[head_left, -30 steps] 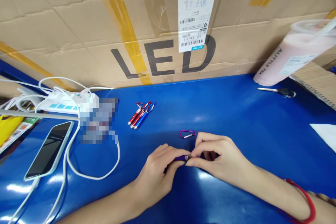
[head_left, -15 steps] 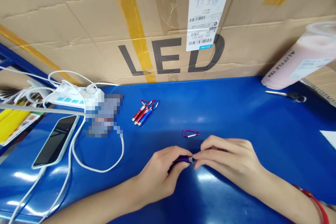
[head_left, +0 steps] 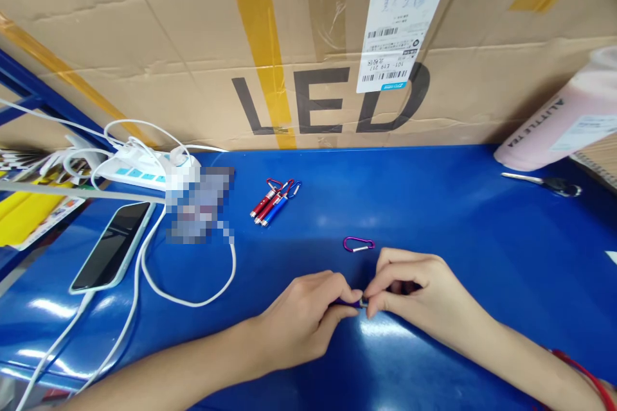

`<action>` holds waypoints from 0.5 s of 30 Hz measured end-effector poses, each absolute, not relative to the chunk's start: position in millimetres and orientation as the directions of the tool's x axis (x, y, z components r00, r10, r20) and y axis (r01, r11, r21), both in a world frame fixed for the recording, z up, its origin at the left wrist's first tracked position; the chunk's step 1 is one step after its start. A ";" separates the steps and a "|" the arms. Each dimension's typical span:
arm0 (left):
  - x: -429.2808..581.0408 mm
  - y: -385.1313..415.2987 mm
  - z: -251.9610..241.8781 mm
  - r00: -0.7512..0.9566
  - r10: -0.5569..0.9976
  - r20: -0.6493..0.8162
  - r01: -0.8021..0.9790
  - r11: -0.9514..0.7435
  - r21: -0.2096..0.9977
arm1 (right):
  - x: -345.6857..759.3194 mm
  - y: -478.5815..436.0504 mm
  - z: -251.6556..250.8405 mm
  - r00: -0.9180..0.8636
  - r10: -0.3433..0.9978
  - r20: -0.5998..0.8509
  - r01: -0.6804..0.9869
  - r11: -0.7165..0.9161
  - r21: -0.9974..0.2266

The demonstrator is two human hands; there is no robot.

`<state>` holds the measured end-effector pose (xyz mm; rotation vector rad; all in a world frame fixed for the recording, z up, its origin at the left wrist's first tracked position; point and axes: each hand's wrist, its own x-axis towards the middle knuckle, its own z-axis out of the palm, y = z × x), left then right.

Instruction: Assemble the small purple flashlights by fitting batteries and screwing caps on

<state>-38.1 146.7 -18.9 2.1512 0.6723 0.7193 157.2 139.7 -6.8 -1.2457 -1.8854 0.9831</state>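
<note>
My left hand (head_left: 306, 318) is closed round a slim purple mini flashlight (head_left: 351, 302), and most of its body is hidden by the fingers. From the right, my right hand (head_left: 427, 289) pinches the small silver end of the flashlight between thumb and fingertips; exactly what lies inside that pinch is covered. Just beyond the fingers, a purple carabiner clip (head_left: 359, 249) rests loose on the blue table (head_left: 409, 205). Further back to the left, two red mini flashlights (head_left: 264, 204) and a blue one (head_left: 274, 211) lie side by side with carabiner clips attached.
On the left are a phone (head_left: 113, 247), a white power strip (head_left: 132, 167) and trailing white cables (head_left: 234, 270). A large cardboard box (head_left: 193, 64) stands along the back. At right, a key (head_left: 554, 186) lies below a pink drink cup (head_left: 544, 125).
The view has shifted slightly, so the scene sits further right. My right hand's fingers have curled more at the flashlight's end; the left hand keeps its hold.
</note>
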 end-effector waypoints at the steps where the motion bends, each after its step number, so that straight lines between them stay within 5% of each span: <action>1: -38.4 146.7 -18.6 0.704 0.651 0.284 0.225 -0.583 0.780 | 155.5 139.8 -5.6 -0.309 0.947 0.083 0.426 0.216 -0.878; 9: -37.7 148.1 -17.5 0.710 0.593 0.381 0.204 -0.690 0.694 | 154.3 138.7 -1.3 -0.316 0.920 -0.231 0.320 -0.126 -0.939; 15: -37.2 145.5 -17.2 0.675 0.626 0.389 0.242 -0.687 0.685 | 155.3 143.6 0.8 -0.330 0.899 -0.288 0.299 -0.189 -0.935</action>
